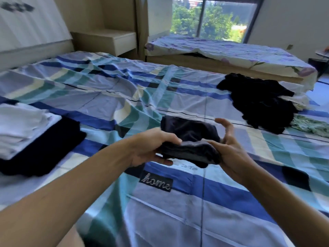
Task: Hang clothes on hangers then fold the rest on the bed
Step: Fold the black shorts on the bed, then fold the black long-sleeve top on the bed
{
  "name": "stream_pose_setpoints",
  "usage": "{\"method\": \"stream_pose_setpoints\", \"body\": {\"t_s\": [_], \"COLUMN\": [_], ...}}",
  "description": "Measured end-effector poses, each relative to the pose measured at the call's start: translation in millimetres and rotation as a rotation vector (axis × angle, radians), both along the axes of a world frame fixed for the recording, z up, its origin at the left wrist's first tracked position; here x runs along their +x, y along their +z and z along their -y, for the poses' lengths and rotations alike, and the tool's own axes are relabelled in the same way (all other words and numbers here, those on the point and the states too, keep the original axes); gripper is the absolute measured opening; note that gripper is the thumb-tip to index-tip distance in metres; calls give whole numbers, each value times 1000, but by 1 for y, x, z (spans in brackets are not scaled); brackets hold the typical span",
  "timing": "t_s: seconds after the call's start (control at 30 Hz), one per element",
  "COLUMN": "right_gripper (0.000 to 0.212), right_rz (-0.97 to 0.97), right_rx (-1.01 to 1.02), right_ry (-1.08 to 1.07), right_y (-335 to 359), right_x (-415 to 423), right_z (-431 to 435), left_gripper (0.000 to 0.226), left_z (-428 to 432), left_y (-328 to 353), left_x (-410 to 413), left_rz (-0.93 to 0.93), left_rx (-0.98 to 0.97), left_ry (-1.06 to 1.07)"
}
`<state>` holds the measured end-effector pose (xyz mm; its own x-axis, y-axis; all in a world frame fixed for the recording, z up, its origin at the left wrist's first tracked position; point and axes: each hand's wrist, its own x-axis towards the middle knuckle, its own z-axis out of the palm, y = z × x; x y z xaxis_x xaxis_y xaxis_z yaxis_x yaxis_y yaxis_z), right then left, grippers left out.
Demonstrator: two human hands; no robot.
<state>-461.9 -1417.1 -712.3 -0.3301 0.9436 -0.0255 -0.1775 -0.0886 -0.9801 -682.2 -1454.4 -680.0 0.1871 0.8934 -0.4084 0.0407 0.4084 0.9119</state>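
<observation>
I hold a small dark garment [188, 139], partly folded, above the bed [106, 97] with its blue and teal checked sheet. My left hand [151, 148] grips the garment's left end, thumb on top and fingers underneath. My right hand [229, 150] supports the right end from below with the thumb on the cloth, while its fingers stand straight and spread. A pile of black clothes [260, 104] lies unfolded at the right side of the bed. On the left lie folded white clothes [23, 125] on top of a folded dark garment [46, 147].
A green patterned cloth [311, 126] lies beside the black pile. A second bed [231, 54] with a floral sheet stands by the window [210, 18]. A wooden bedside cabinet [106, 40] is behind the bed's head.
</observation>
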Motion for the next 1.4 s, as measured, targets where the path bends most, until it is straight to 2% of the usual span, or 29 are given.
{"method": "stream_pose_setpoints", "body": {"t_s": [0.13, 0.27, 0.3, 0.43, 0.57, 0.63, 0.73, 0.77, 0.8, 0.87, 0.9, 0.97, 1.07, 1.1, 1.2, 1.3, 1.4], "right_gripper": [57, 11, 8, 8, 33, 44, 47, 49, 52, 57, 59, 66, 79, 81, 80, 78, 77], "right_rz": [27, 25, 46, 7, -22, 38, 208, 328, 496, 789, 866, 928, 952, 928, 796, 660, 581], "right_rx": [149, 185, 182, 82, 81, 141, 217, 270, 364, 641, 782, 949, 917, 877, 827, 800, 759], "right_ry": [46, 134, 164, 255, 348, 369, 394, 411, 424, 375, 314, 264, 432, 483, 489, 387, 245], "right_y": [-8, -11, -9, 14, 39, 43, 33, 26, 18, 3, -2, -9, -12, -12, -3, 8, 12], "right_x": [-82, -179, -204, -312, -412, -451, -488, -494, -495, -495, -494, -491, -484, -480, -460, -423, -366], "right_z": [14, 21, 21, 21, 17, 17, 18, 19, 22, 27, 29, 32, 27, 26, 22, 18, 12], "left_gripper": [32, 33, 32, 13, 13, 13, 9, 13, 28, 49, 56, 68, 63, 64, 78, 58, 43], "left_z": [10, 29, 34, 58, 70, 74, 81, 84, 87, 92, 93, 92, 92, 93, 94, 87, 72], "left_y": [1, 8, 12, 37, 63, 66, 47, 34, 21, 2, -3, -10, -16, -12, 17, 41, 50], "left_x": [-63, -143, -164, -255, -343, -375, -412, -424, -432, -439, -437, -430, -432, -432, -417, -374, -309], "left_rz": [-140, -221, -243, -407, -521, -561, -662, -820, -1075, -1509, -1580, -1560, -1518, -1517, -1543, -1412, -1163], "left_rx": [109, 199, 212, 284, 299, 288, 209, 172, 166, 347, 446, 444, 203, 188, 310, 485, 632], "left_ry": [293, 562, 617, 773, 907, 980, 976, 920, 827, 597, 472, 231, 80, 98, 208, 315, 409]}}
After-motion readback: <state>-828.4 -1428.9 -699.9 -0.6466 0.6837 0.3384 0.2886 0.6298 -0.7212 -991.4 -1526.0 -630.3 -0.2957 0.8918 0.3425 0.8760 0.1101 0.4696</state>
